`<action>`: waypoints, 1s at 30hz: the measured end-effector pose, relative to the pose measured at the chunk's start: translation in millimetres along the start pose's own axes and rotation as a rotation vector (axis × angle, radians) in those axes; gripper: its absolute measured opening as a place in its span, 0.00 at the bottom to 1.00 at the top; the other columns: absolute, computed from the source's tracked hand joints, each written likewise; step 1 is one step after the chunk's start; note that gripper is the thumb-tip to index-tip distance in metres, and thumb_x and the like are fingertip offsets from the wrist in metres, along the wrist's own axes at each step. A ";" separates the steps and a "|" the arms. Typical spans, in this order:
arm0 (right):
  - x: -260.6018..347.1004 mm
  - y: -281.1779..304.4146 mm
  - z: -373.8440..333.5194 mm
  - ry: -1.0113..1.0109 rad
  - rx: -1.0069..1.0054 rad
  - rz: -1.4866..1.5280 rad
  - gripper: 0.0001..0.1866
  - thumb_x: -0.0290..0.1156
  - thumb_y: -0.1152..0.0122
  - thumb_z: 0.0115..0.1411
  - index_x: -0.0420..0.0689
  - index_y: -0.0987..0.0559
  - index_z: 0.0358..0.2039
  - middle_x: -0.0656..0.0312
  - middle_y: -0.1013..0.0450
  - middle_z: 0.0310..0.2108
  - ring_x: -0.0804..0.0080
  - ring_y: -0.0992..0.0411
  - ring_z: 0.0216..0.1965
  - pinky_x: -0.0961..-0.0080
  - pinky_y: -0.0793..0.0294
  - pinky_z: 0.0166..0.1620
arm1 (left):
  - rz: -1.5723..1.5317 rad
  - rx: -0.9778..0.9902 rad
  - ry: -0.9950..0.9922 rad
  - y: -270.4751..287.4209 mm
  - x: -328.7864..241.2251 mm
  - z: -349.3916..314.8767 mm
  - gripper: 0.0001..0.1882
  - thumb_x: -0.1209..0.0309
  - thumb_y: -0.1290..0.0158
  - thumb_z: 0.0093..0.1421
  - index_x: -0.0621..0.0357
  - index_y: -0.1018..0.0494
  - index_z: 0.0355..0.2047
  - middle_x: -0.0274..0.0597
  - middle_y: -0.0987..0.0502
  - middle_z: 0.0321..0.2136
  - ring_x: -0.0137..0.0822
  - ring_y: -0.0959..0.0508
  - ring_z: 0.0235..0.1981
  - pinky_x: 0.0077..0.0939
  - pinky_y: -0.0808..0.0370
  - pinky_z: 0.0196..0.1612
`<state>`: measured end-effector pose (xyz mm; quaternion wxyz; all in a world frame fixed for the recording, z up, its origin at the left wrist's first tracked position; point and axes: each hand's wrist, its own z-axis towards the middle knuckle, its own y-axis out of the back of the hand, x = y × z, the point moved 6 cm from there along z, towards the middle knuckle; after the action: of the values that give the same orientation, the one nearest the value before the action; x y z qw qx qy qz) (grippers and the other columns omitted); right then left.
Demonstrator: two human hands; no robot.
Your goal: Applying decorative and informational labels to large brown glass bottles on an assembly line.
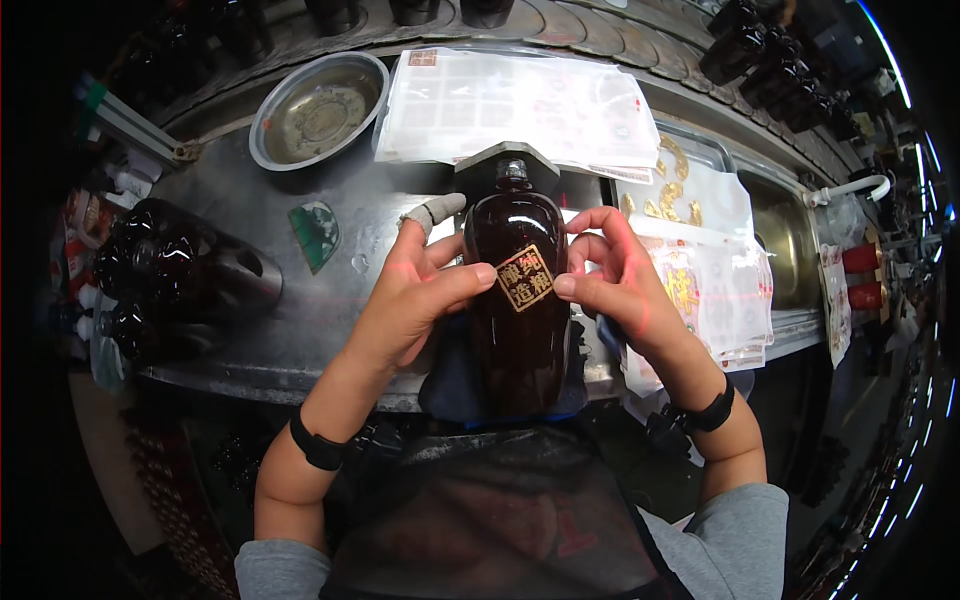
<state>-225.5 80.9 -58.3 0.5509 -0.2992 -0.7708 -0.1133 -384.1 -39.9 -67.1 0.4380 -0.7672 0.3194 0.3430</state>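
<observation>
Hands [418,287] touch gold label [525,278], dark bottle [520,350]; basin [268,130] holds liquid [322,115].

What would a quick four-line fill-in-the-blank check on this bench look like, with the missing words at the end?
1. The left hand and right hand have their ____ at opposite sides of the square label on the bottle.
2. The bottle's neck points toward the picture's ____ edge.
3. The grey finger cover is on the ____ hand.
4. Of the picture's two sides, the metal sink is nearer the ____ one.

Missing words: thumbs; top; left; right.
</observation>
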 end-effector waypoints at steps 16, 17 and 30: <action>-3.2 -1.0 -3.1 0.041 -0.007 0.015 0.28 0.23 0.32 0.54 0.43 0.35 0.53 0.68 0.35 0.32 0.87 0.33 0.34 0.88 0.32 0.34 | -0.034 -0.009 -0.006 0.1 2.5 -0.6 0.38 0.75 0.41 0.57 0.60 0.48 0.64 0.50 0.29 0.55 0.26 0.24 0.45 0.17 0.27 0.41; -1.7 0.1 -6.4 0.084 -0.046 0.030 0.25 0.23 0.32 0.54 0.42 0.32 0.51 0.68 0.34 0.32 0.87 0.33 0.34 0.88 0.33 0.34 | -0.022 -0.001 0.003 0.9 2.1 -0.8 0.38 0.75 0.41 0.57 0.60 0.48 0.64 0.50 0.29 0.55 0.28 0.24 0.46 0.18 0.27 0.43; 40.3 -7.0 -12.0 0.640 0.089 -0.605 0.11 0.19 0.32 0.53 0.47 0.15 0.36 0.66 0.31 0.32 0.76 0.29 0.34 0.81 0.29 0.34 | -0.062 0.007 0.010 3.4 8.8 -1.6 0.39 0.74 0.40 0.57 0.60 0.48 0.64 0.51 0.30 0.56 0.31 0.25 0.50 0.23 0.26 0.48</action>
<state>-228.8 82.8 -15.9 0.7162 0.0141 -0.6186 -0.3229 -381.4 -44.4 -75.1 0.4495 -0.7768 0.2988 0.3245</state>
